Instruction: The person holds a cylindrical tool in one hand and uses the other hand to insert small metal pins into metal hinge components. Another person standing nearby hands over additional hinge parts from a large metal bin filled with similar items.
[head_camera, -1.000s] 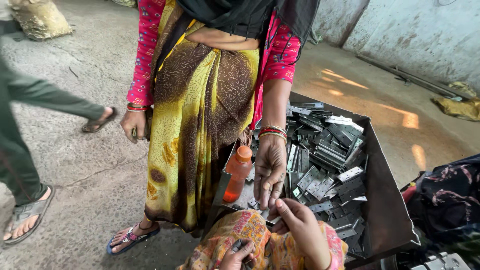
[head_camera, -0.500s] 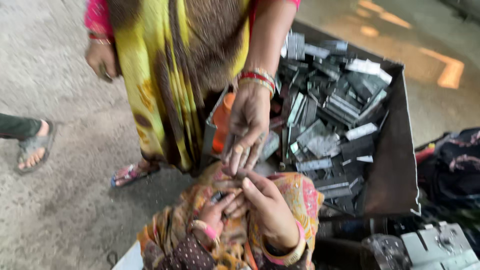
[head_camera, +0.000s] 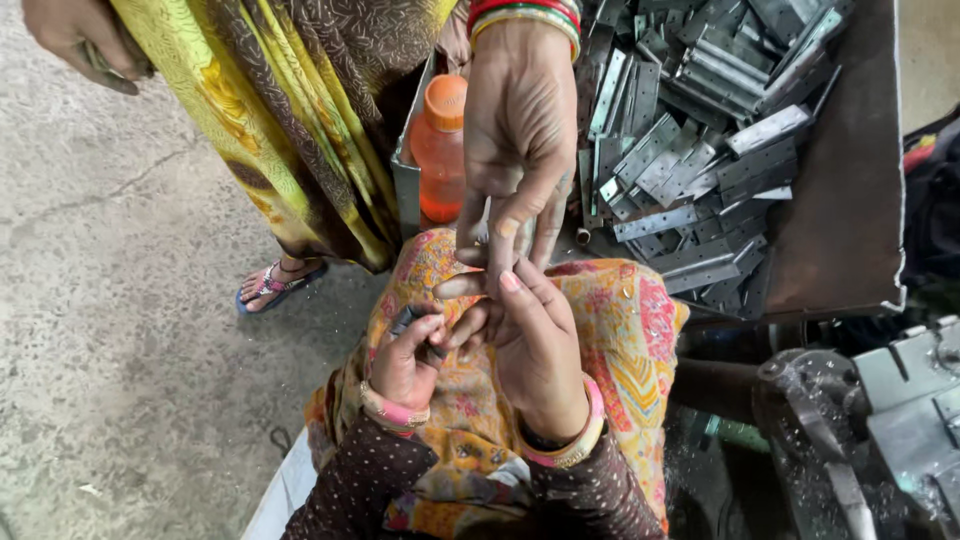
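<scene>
Dark metal, small and stiff, the piece (head_camera: 415, 322) sits pinched in your left hand (head_camera: 405, 365) over your lap; take it by its edges. Your right hand (head_camera: 530, 345) has its grip loosely spread around the co-worker's fingers (head_camera: 510, 225), which since a second ago have come down from the tray of hinges (head_camera: 690, 150).
</scene>
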